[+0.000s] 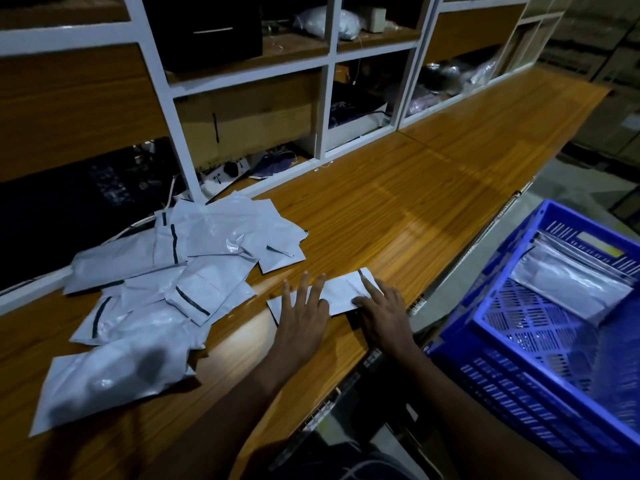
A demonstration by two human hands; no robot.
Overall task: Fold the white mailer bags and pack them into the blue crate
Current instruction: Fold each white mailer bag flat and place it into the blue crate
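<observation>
A folded white mailer bag (341,292) lies flat near the front edge of the wooden counter (433,188). My left hand (303,315) presses on its left part with straight, spread fingers. My right hand (382,311) lies flat on its right part, index finger stretched along the bag's edge. A loose pile of white mailer bags (166,285) covers the counter to the left. The blue crate (540,341) stands low at the right, off the counter, with a folded mailer bag (571,282) inside it.
White-framed shelves (329,81) with boxes, bags and cables run along the back of the counter. A power strip (225,171) and cords lie behind the pile. The counter stretches bare to the far right.
</observation>
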